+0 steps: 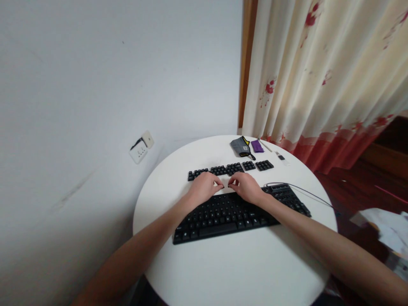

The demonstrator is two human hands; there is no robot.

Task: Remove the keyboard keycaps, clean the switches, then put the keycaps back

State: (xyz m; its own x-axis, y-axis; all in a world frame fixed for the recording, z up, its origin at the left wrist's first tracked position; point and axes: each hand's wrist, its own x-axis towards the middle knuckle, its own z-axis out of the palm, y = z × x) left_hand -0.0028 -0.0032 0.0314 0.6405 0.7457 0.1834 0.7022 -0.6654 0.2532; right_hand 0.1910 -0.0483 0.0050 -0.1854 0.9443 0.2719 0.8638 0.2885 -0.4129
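A black keyboard (219,216) lies on the white round table, slightly turned. Over its back edge, my left hand (204,188) is closed in a pinch, thumb against fingers. Facing it, my right hand (247,188) pinches in the same way, its fingertips a small gap from the left ones. A dark speck shows at the fingertips of each hand, too small to name. Just behind the hands, loose black keycaps (218,170) are laid out in groups, with further blocks of keycaps (264,165) to the right. My hands and forearms hide parts of the keyboard.
At the table's (236,263) back stand a grey pouch (239,147), a purple packet (257,146), a thin light stick (265,145) and a small dark-and-clear item (281,157). A cable (306,189) runs off the right edge. Wall left, curtain (287,85) right.
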